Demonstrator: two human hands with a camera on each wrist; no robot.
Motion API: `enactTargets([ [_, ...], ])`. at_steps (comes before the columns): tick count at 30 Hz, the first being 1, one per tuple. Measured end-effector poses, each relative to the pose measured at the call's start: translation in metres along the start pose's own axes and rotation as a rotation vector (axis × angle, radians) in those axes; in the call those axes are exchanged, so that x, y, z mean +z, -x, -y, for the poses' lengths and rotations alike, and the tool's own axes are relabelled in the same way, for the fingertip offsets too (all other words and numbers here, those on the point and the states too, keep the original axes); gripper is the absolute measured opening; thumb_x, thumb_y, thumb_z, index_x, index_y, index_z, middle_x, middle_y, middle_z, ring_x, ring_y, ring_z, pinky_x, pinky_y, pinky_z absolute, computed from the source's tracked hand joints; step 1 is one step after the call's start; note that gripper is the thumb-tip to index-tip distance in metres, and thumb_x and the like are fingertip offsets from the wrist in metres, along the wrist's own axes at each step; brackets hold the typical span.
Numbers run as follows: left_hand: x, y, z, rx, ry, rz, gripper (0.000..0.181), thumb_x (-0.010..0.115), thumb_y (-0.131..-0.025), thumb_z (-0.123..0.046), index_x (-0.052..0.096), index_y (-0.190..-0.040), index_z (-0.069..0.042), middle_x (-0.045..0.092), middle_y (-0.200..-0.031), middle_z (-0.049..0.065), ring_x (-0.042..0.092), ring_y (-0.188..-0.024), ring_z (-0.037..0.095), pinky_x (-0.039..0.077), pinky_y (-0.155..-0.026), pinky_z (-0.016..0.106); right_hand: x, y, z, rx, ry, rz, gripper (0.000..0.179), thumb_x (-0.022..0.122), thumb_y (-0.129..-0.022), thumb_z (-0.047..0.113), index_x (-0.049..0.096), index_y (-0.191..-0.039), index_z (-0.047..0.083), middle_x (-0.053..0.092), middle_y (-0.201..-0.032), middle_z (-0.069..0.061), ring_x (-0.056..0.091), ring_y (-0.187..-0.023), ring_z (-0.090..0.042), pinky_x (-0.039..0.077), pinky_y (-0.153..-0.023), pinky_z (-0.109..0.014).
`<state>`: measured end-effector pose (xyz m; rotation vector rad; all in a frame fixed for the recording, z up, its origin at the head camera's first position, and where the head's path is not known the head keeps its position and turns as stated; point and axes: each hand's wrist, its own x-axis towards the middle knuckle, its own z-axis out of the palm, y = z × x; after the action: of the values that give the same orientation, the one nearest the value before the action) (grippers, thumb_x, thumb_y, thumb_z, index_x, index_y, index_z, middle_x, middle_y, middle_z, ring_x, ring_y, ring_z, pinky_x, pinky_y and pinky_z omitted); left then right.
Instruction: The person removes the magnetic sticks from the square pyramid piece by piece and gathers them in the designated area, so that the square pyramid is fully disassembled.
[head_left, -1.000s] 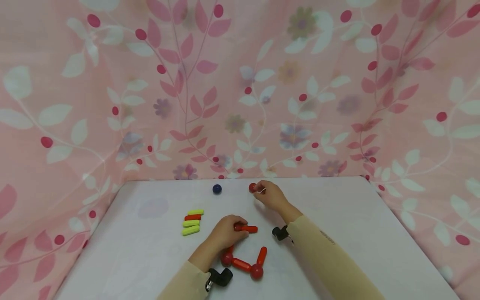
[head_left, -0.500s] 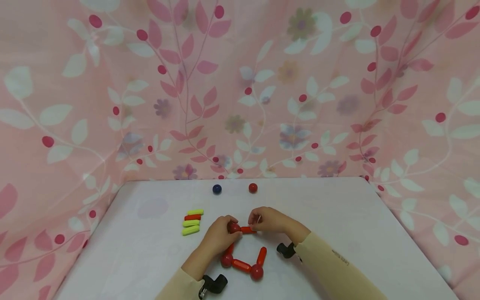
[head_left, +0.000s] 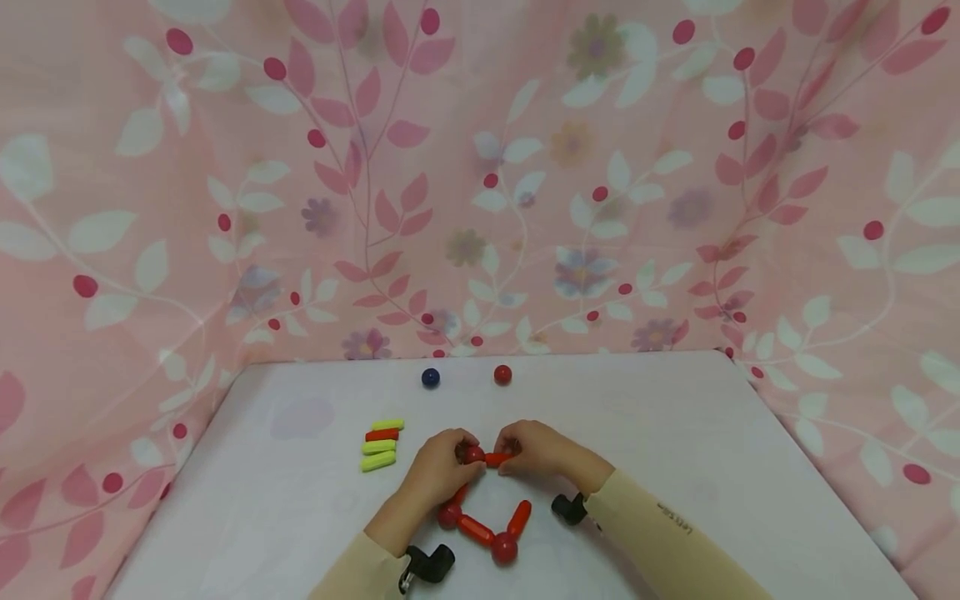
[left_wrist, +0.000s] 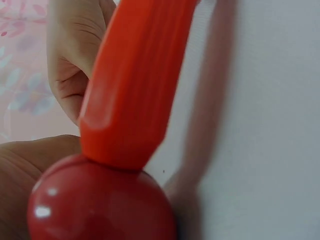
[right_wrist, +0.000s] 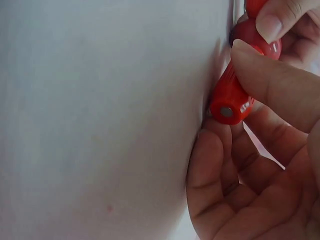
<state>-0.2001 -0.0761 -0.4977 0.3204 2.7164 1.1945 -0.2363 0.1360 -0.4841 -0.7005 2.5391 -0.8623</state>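
Observation:
Between finger and thumb my left hand (head_left: 442, 462) holds a red ball (head_left: 474, 456) at the far left corner of a joined chain. My right hand (head_left: 540, 450) pinches a red magnetic rod (head_left: 498, 459) that reaches right from this ball; the rod's metal-tipped end (right_wrist: 226, 112) faces the right wrist camera. Nearer me the chain runs through another red rod (head_left: 461, 493), a red ball (head_left: 449, 516), a rod (head_left: 476, 530), a front ball (head_left: 504, 548) and a rod (head_left: 519, 518) pointing away from me. Large in the left wrist view are one ball (left_wrist: 100, 205) and its rod (left_wrist: 137, 85).
Left of the hands lie several loose rods, yellow-green (head_left: 378, 461) and red (head_left: 382, 435), side by side. A dark blue ball (head_left: 431, 378) and a loose red ball (head_left: 502, 375) sit near the white table's (head_left: 660, 400) far edge. Behind hangs a pink floral cloth (head_left: 465, 167).
My right hand has come back from the far red ball, leaving it on the table, and now pinches the rod beside my left hand. My left hand has shifted slightly left.

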Motion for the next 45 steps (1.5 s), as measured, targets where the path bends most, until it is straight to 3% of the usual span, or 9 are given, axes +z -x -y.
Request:
enactTargets([
  [8, -0.001, -0.003, -0.001, -0.031, -0.007, 0.004, 0.034, 0.081, -0.085, -0.029, 0.068, -0.113, -0.015, 0.062, -0.096, -0.002, 0.055, -0.090, 0.019, 0.054, -0.077, 0.036, -0.009, 0.003, 0.001, -0.007, 0.026, 0.008, 0.013, 0.081, -0.084, 0.014, 0.071, -0.091, 0.015, 0.061, -0.078, 0.008, 0.055, -0.076, -0.013, 0.048, -0.075, -0.032],
  [13, -0.002, -0.004, 0.004, -0.054, -0.009, -0.012, 0.034, 0.080, -0.086, -0.031, 0.068, -0.115, -0.017, 0.062, -0.099, -0.001, 0.055, -0.093, 0.020, 0.055, -0.079, 0.037, -0.020, 0.007, -0.008, 0.063, 0.036, -0.045, 0.014, 0.082, -0.083, 0.013, 0.070, -0.091, 0.015, 0.061, -0.082, 0.007, 0.055, -0.080, -0.015, 0.049, -0.078, -0.035],
  [20, 0.000, -0.006, 0.003, 0.001, 0.026, 0.024, 0.036, 0.078, -0.087, -0.030, 0.068, -0.120, -0.017, 0.064, -0.106, -0.001, 0.056, -0.098, 0.019, 0.054, -0.086, 0.041, -0.044, 0.005, -0.031, 0.162, 0.038, -0.162, 0.015, 0.081, -0.084, 0.014, 0.073, -0.097, 0.017, 0.063, -0.090, 0.006, 0.055, -0.087, -0.017, 0.050, -0.086, -0.038],
  [26, 0.003, -0.008, 0.000, 0.029, 0.008, 0.030, 0.036, 0.077, -0.088, -0.032, 0.069, -0.121, -0.019, 0.064, -0.106, -0.003, 0.056, -0.098, 0.019, 0.053, -0.087, 0.041, -0.061, -0.002, -0.054, 0.179, 0.056, -0.221, 0.015, 0.079, -0.086, 0.010, 0.072, -0.098, 0.014, 0.064, -0.094, 0.001, 0.056, -0.087, -0.019, 0.049, -0.086, -0.040],
  [37, 0.003, -0.007, -0.005, 0.049, 0.012, 0.068, 0.038, 0.077, -0.089, -0.029, 0.068, -0.125, -0.018, 0.064, -0.107, -0.004, 0.056, -0.099, 0.018, 0.052, -0.090, 0.041, -0.062, -0.014, -0.066, 0.215, 0.058, -0.280, 0.014, 0.077, -0.087, 0.009, 0.072, -0.100, 0.013, 0.065, -0.097, -0.002, 0.057, -0.088, -0.022, 0.050, -0.087, -0.042],
  [45, 0.007, -0.004, -0.004, 0.057, 0.012, 0.081, 0.042, 0.076, -0.091, -0.028, 0.066, -0.130, -0.017, 0.066, -0.111, -0.003, 0.057, -0.102, 0.018, 0.051, -0.093, 0.042, -0.057, -0.016, -0.064, 0.239, 0.054, -0.284, 0.022, 0.077, -0.087, 0.009, 0.072, -0.109, 0.010, 0.065, -0.104, -0.006, 0.057, -0.093, -0.025, 0.050, -0.090, -0.043],
])
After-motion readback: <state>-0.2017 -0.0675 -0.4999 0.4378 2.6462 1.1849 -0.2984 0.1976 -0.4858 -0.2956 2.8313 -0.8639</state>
